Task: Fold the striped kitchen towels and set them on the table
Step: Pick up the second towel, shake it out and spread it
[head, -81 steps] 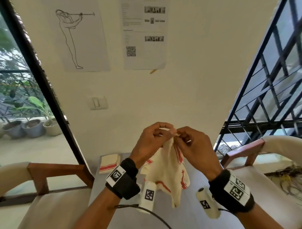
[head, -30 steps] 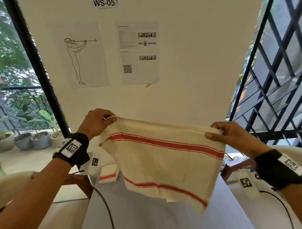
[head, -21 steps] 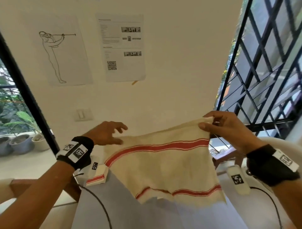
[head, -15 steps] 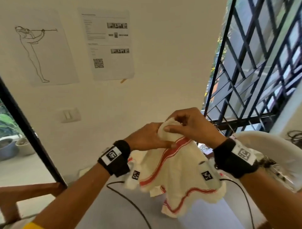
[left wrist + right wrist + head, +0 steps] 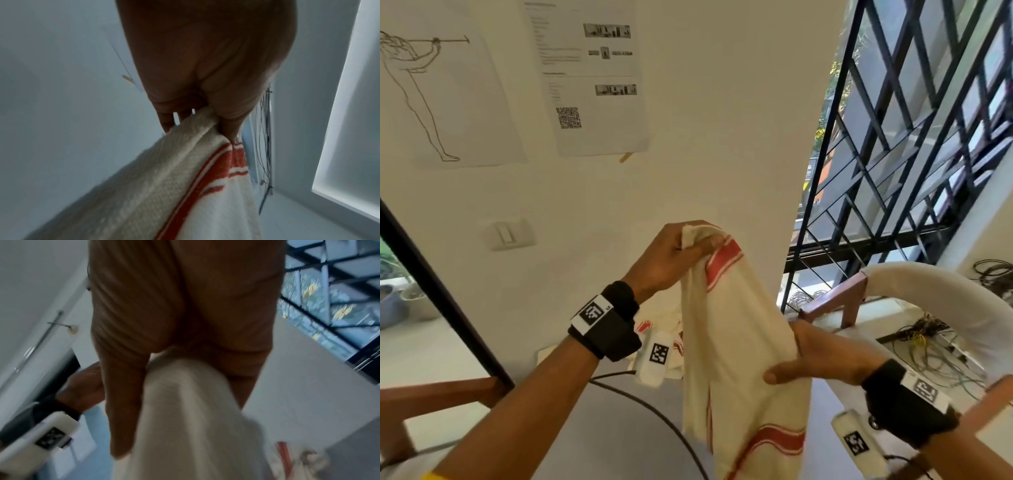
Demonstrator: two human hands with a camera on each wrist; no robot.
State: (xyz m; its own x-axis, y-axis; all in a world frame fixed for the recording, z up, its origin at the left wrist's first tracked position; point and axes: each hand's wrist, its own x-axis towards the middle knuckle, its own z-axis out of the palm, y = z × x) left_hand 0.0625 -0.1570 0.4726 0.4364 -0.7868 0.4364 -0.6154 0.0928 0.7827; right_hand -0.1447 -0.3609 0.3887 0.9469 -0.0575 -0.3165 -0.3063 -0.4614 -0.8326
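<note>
A cream towel with red stripes (image 5: 736, 342) hangs doubled over in the air above the table. My left hand (image 5: 688, 246) pinches its gathered top corners, thumb on the near side; the left wrist view shows the same pinch (image 5: 205, 120) on the towel (image 5: 174, 186). My right hand (image 5: 787, 366) grips the towel's right edge about halfway down, thumb in front, fingers hidden behind the cloth. In the blurred right wrist view the towel (image 5: 185, 418) runs between thumb and fingers. More striped towels (image 5: 654, 322) lie heaped on the table behind my left wrist.
The grey table (image 5: 619, 428) lies below the hanging towel, with a black cable (image 5: 654, 407) across it. A white-cushioned wooden chair (image 5: 928, 291) stands at the right, another wooden chair (image 5: 431, 394) at the left. Loose cables (image 5: 928, 342) lie on the floor by the window grille (image 5: 893, 171).
The towel was spread wide between both hands, then its top corners came together. Now my left hand alone holds the top and my right hand has slid down the edge.
</note>
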